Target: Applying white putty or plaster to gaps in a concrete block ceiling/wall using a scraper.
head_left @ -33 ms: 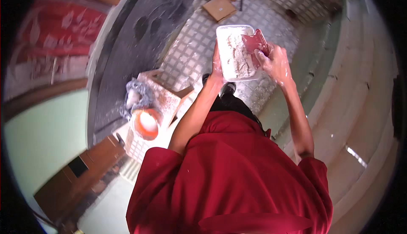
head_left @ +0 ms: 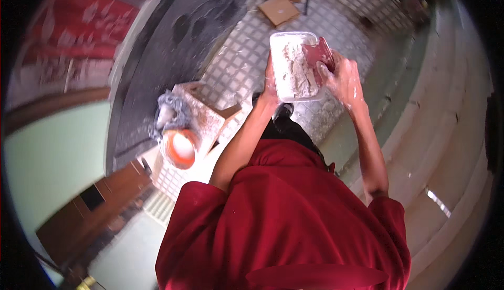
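In front of me a clear white plastic tub [head_left: 294, 34] holds a thick, crumbly whitish paste [head_left: 298, 74]. My left hand [head_left: 269, 86] grips the tub along its left side, with most of the fingers hidden beneath and behind it. A flat reddish scraper [head_left: 317, 56] is pinched in my right hand [head_left: 345, 79], thumb lying over its face. The scraper's blade reaches across the tub's right edge and covers part of the paste. Pale residue coats both hands.
To the left, an orange bucket [head_left: 188, 158] stands near a crumpled blue-grey bag [head_left: 179, 106] and a dusty open carton [head_left: 202, 109]. Flattened cardboard [head_left: 279, 10] lies on the tiled floor [head_left: 233, 53] ahead. Long pale ledges [head_left: 415, 158] run down the right side.
The whole view has shifted slightly. Both hands keep their hold on the tub and the scraper, and the scraper stays over the tub's right side.
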